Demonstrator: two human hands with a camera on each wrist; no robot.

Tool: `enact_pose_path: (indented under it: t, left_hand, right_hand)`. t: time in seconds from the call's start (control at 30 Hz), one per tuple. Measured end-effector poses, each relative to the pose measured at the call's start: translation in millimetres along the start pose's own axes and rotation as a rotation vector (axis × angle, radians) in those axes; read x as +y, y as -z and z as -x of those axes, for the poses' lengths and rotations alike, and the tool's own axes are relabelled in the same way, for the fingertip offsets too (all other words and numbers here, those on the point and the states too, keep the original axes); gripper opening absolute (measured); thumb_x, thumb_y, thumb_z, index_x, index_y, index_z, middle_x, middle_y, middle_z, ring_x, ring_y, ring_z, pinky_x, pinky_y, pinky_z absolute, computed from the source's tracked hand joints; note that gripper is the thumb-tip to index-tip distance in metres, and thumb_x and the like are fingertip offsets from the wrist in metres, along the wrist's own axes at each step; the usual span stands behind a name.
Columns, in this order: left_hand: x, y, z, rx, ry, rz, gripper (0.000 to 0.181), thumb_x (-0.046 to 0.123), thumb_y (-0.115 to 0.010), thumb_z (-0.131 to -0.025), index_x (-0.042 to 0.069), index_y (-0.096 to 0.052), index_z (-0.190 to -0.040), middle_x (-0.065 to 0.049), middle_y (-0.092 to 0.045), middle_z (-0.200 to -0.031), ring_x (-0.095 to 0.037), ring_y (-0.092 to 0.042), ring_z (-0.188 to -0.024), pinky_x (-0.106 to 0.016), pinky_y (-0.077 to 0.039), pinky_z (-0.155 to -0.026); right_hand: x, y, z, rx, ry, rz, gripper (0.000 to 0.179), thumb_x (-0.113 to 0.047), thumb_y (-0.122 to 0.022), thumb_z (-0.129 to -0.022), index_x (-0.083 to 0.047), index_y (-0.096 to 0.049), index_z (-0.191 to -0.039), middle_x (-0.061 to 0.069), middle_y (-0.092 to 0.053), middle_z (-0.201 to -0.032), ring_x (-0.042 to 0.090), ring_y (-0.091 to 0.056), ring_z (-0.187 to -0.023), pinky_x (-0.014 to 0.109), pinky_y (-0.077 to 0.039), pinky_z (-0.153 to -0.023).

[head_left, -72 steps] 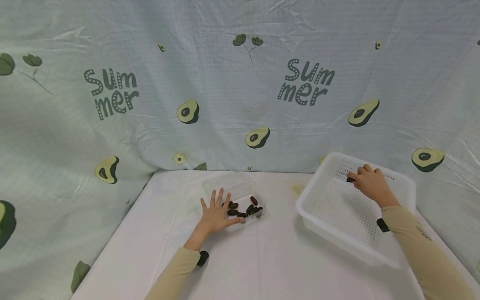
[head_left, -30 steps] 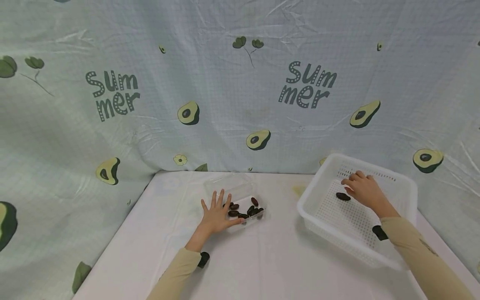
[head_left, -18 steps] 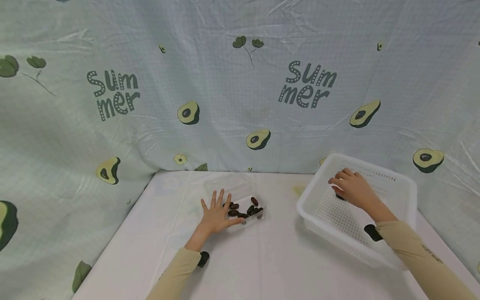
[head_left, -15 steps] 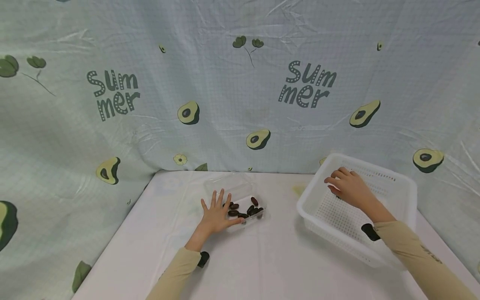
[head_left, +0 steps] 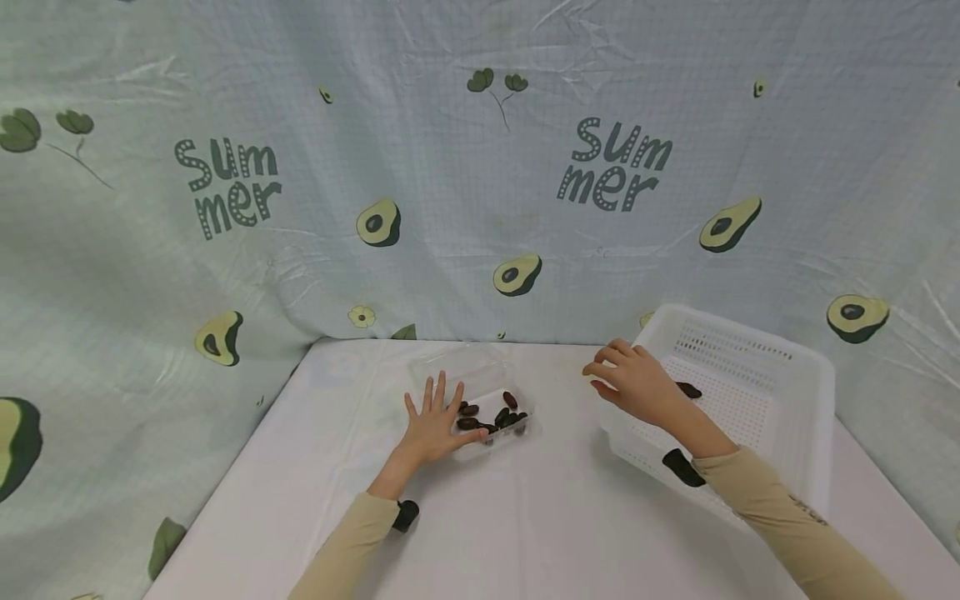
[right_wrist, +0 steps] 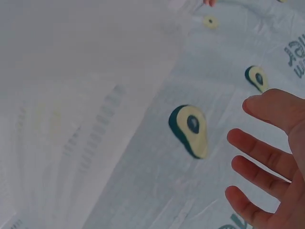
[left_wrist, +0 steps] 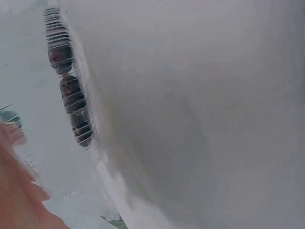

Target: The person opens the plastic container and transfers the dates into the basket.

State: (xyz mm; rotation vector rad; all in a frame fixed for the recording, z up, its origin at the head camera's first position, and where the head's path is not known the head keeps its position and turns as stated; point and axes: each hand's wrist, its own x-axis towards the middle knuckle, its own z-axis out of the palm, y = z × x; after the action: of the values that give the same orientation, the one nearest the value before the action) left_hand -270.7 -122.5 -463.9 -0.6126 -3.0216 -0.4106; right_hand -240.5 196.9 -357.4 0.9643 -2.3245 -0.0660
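"Dark oval pieces (head_left: 468,423), where?"
"Most in the clear tray (head_left: 489,405), lone piece (head_left: 688,389) in the white basket (head_left: 806,379)."
"Left hand (head_left: 431,435)?"
"Fingers spread wide, at the tray's left side; can't tell if touching."
"Right hand (head_left: 636,385)?"
"Empty, fingers parted, loosely bent, over the basket's left rim."

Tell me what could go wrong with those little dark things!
The left hand is spread over one side of the clear box; if it pushes, the box might slide or tip and spill the dark pieces. The right sleeve reaches across the white basket, so it might bump that and jostle the single dark piece inside.
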Motion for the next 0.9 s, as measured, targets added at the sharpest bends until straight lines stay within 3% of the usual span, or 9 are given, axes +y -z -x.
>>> enact_pose_path:
  t: [0.17, 0.4, 0.6, 0.9]
  left_hand:
    - [-5.9, 4.3, 6.1, 0.027, -0.050, 0.016, 0.103, 0.080, -0.037, -0.069, 0.014, -0.013, -0.145, -0.015, 0.006, -0.150, -0.035, 0.008, -0.138, -0.069, 0.000, -0.099]
    - [-17.4, 4.8, 11.6, 0.027, -0.037, -0.018, 0.105, 0.080, -0.041, -0.068, 0.013, -0.015, -0.144, -0.016, -0.005, -0.150, -0.035, -0.003, -0.139, -0.070, -0.001, -0.099]
    - [-21.3, 1.6, 10.5, 0.022, -0.016, 0.009, 0.106, 0.076, -0.048, -0.068, 0.010, -0.015, -0.144, -0.016, -0.009, -0.150, -0.035, -0.004, -0.138, -0.071, -0.002, -0.097]
    - [-21.3, -1.9, 9.4, 0.003, 0.000, 0.020, 0.105, 0.069, -0.054, -0.070, 0.009, -0.011, -0.145, -0.013, -0.012, -0.150, -0.032, -0.001, -0.139, -0.070, 0.002, -0.098]
  right_hand:
    - [-27.7, -12.6, -15.9, -0.029, 0.027, -0.016, 0.021, -0.016, -0.074, -0.071, -0.018, -0.065, -0.090, 0.000, -0.060, -0.086, 0.018, -0.051, -0.084, 0.031, -0.044, -0.061]
    - [-56.7, -39.0, -33.2, -0.102, 0.030, 0.000, 0.021, -0.020, -0.071, -0.075, -0.017, -0.065, -0.095, -0.001, -0.061, -0.089, 0.017, -0.052, -0.087, 0.030, -0.046, -0.065]
    - [-70.5, -65.4, -48.0, -0.180, 0.013, -0.030, 0.021, -0.019, -0.070, -0.077, -0.016, -0.065, -0.097, -0.001, -0.062, -0.092, 0.016, -0.051, -0.088, 0.031, -0.046, -0.068]
    - [-80.3, -107.8, -60.5, -0.201, 0.024, -0.002, 0.022, -0.022, -0.069, -0.078, -0.018, -0.064, -0.099, -0.002, -0.062, -0.096, 0.015, -0.052, -0.091, 0.030, -0.048, -0.069]
